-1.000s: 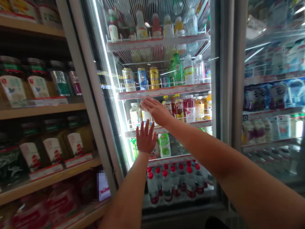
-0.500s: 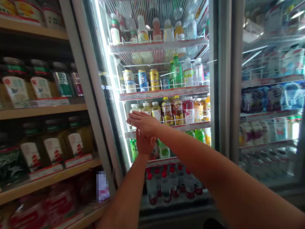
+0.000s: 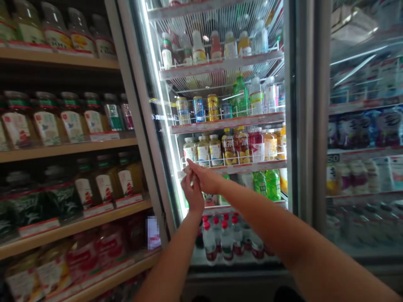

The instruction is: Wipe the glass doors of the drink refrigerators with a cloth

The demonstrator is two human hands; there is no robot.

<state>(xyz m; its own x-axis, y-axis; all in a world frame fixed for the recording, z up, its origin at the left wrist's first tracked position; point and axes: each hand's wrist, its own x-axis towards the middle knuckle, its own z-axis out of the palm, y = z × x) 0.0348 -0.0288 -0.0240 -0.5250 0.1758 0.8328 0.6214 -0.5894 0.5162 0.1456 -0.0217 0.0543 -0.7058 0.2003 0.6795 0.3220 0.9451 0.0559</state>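
My right hand (image 3: 206, 178) reaches across from the right and meets my left hand (image 3: 192, 192) in front of the drinks fridge. The fingers of the right hand are drawn together over those of the left. My left fingers curl upward beneath them. Whether anything small lies between the two hands is hidden. Closest behind the fingertips are white-capped bottles (image 3: 203, 149) on a middle fridge shelf; I cannot tell that any is touched. Green-labelled drinks (image 3: 266, 184) stand one shelf lower, partly covered by my right forearm.
Cans (image 3: 198, 109) stand above the bottles, and red-capped bottles (image 3: 226, 241) at the fridge bottom. To the left, a wooden shelf (image 3: 67, 152) carries juice bottles (image 3: 74, 119). Right of a metal frame (image 3: 310, 126) is another fridge section with bagged drinks (image 3: 355, 129).
My right hand, flat and stretched over my left before, has its fingers drawn in now. Both hands sit slightly lower and farther right. The whole view has shifted, with the shelves moving right.
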